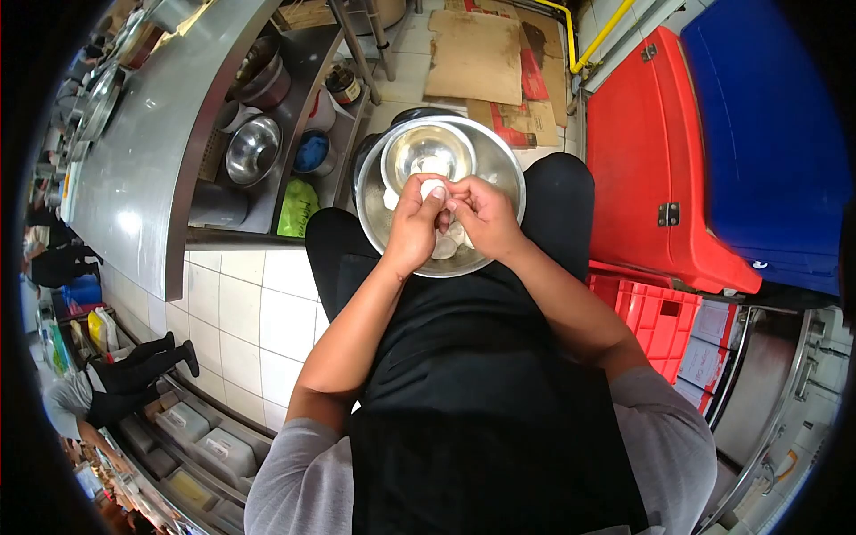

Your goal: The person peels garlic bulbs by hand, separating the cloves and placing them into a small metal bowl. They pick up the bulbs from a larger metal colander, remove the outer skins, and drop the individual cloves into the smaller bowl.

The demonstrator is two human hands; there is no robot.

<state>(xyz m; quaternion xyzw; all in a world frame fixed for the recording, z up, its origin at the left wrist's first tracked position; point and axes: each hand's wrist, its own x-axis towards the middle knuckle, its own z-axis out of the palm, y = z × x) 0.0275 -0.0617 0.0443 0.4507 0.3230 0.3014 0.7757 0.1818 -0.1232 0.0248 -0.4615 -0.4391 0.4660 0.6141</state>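
Observation:
A large steel bowl [515, 192] rests between my thighs, with a smaller steel bowl [464, 147] set inside it at the far side. Over the bowls, my left hand [416, 218] is closed around a small white egg [432, 188]. The fingertips of my right hand [486, 214] are pinched against the same egg from the other side. Below my hands, several pale rounded pieces [443, 248] lie in the large bowl, partly hidden by my fingers. Some white bits [430, 166] sit in the small bowl.
To the left stands a steel table [147, 134] with bowls and pots on its lower shelf [267, 201]. A red cooler [642, 152] with a blue lid and a red crate [655, 321] are on the right. Flattened cardboard [473, 58] lies ahead. A person [116, 383] stands at far left.

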